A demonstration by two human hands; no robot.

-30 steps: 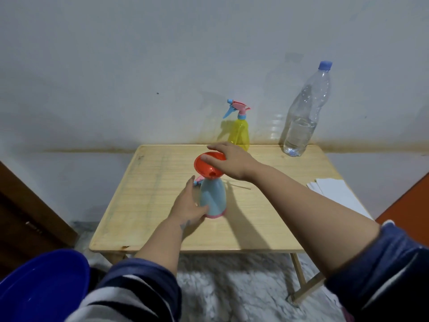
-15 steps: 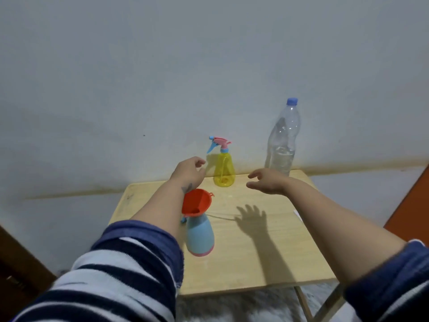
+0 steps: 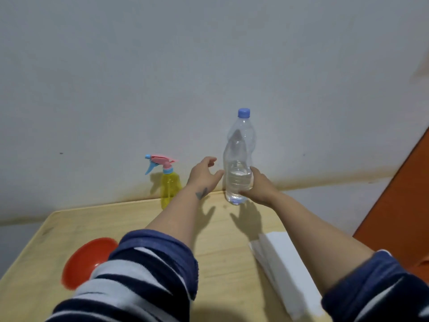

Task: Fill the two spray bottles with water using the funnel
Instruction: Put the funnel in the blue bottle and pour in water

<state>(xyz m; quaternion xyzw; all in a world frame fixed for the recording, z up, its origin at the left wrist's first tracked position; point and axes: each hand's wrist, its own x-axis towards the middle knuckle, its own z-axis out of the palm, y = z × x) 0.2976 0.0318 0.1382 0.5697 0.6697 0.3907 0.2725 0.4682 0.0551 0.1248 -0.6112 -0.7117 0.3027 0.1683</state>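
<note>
Hands closing on the water bottle at the table's far edge

Right hand wraps the lower body of the upright water bottle, fingers curled round it, cap on. Left hand hovers just beside it, fingers spread, holding nothing. Bottle's long axis stands vertical against the wall. Yellow spray bottle stands nearby along the far edge, to the left. Funnel waits near the near-left corner; what it sits on is hidden. White paper stack crowds the right edge, and the table is bare mid-way for carrying back.
</note>
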